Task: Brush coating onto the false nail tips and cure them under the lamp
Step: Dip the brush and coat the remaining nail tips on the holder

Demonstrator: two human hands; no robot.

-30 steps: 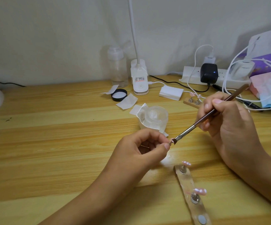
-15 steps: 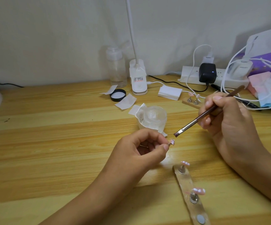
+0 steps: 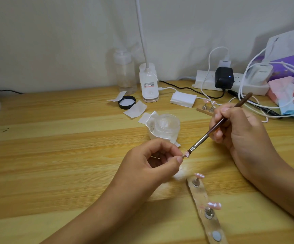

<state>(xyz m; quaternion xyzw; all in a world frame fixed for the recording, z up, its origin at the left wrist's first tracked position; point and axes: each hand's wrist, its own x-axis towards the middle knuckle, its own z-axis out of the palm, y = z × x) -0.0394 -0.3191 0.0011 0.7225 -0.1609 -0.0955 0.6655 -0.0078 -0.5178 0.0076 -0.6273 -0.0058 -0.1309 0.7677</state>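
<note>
Head view, looking down at a pale wooden tabletop point(image 3: 54, 164). The left hand point(image 3: 148, 162) was curled, with thumb and forefinger pinching what seemed to be a short stem under one small pink false nail tip point(image 3: 186, 154). It held the tip just above the tabletop, in the middle of the view. The right hand point(image 3: 239, 132) gripped a thin brown-handled brush with a silver ferrule point(image 3: 201, 139) like a pencil, its bristles touching the tip.

Just behind stood a small clear glass jar point(image 3: 167, 126), open and wrapped in white paper. At lower right, a long pale holder strip point(image 3: 201, 196) carried two more pink nail tips point(image 3: 199, 175) on metal posts. A white clip lamp point(image 3: 149, 85) stood by the back wall. Whether it was the curing lamp could not be told.

The step in hand appeared to be coating the pinched tip. It would probably go best with light, even strokes along the tip's length. The left hand should keep steady, with its fingertips clear of the wet surface, and little coating on the bristles would keep it from pooling at the edges.
</note>
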